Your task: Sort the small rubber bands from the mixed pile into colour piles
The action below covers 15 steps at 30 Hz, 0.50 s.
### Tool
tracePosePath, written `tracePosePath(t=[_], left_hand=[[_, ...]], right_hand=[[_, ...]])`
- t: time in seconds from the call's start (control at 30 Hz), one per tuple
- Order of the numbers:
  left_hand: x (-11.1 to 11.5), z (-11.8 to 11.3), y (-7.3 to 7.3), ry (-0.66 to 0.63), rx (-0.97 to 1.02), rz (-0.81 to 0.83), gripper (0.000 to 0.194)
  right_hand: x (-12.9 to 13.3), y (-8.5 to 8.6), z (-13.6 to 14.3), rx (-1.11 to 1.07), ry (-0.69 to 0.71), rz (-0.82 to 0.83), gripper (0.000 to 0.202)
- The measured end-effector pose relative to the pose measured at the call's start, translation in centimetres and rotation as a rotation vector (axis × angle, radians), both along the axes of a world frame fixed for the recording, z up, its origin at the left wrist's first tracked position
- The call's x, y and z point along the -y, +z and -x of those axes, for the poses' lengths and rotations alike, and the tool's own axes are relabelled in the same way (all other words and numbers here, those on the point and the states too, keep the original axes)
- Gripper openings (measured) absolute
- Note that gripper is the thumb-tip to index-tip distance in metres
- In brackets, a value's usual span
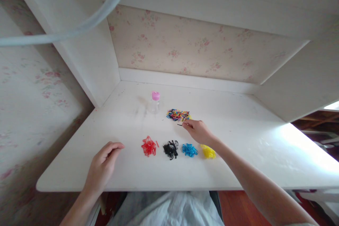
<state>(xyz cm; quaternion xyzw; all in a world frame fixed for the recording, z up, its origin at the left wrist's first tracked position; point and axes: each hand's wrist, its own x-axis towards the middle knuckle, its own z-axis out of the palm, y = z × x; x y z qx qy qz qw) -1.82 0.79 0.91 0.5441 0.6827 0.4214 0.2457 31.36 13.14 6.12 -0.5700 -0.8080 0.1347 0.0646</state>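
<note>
Pinched between the fingertips of my right hand [194, 129] is a black rubber band [179, 124], just in front of a mixed pile of coloured rubber bands [177, 114]. My left hand [103, 160] rests over the table's left part with its fingers closed, and nothing shows in them. To its right lies a pile of red rubber bands [149, 146]. A black pile [171, 149], a blue pile [189, 150] and a yellow pile [208, 152] continue the row. My right forearm partly covers the yellow one.
A small clear bottle with a pink cap [155, 96] stands behind and left of the mixed pile. The white table [127, 176] is bounded by a back ledge, side panels and an overhead shelf. A white tube [87, 26] crosses the upper left.
</note>
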Motion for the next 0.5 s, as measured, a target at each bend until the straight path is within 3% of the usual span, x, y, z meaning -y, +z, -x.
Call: tracePosePath(t=[0.13,0.37,0.5], left_hand=[[-0.2,-0.1,0.0,-0.038,-0.001,0.002,0.022],[-0.3,-0.2,0.0,-0.042,-0.039,0.014,0.021],[-0.3,-0.2,0.0,-0.061,-0.053,0.008,0.021]], right_hand=[[2.1,0.6,0.6,-0.176,0.184,0.079,0.033],[3.5,0.5,2.2,0.055,0.363,0.060,0.033],[3.2,0.7,1.8,0.073,0.353,-0.002,0.034]])
